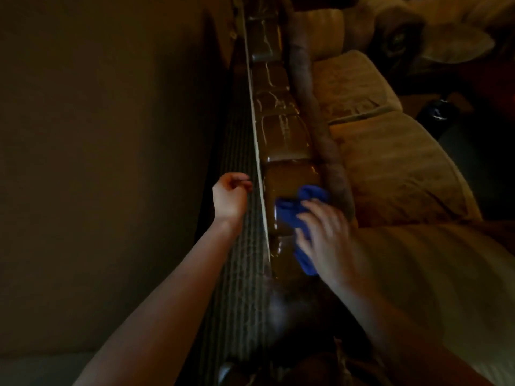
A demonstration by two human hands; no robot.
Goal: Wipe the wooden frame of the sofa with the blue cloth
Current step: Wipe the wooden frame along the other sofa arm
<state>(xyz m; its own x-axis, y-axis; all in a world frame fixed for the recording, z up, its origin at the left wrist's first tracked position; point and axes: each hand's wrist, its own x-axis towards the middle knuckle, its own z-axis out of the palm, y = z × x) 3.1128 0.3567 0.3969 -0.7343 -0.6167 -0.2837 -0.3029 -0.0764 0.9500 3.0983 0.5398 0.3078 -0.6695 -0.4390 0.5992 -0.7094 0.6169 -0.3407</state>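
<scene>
Right hand (pixel 324 232): fingers spread flat, pressing crumpled blue cloth (pixel 299 218) onto glossy dark-brown wooden sofa frame (pixel 281 118).
Left hand (pixel 230 197): loosely curled, empty, over the sofa's striped back (pixel 242 246).
Beige seat cushions (pixel 390 168): right of frame.

V. dim, warm cast; edges bend w/ wide-angle, prob. slight blur.

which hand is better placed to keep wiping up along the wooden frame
Right. The right hand already presses the blue cloth on the wooden frame; the left hand hangs empty beside it.

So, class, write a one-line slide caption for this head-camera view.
Right hand presses a blue cloth along the glossy wooden frame atop a sofa back, left hand loosely curled beside it.
</scene>
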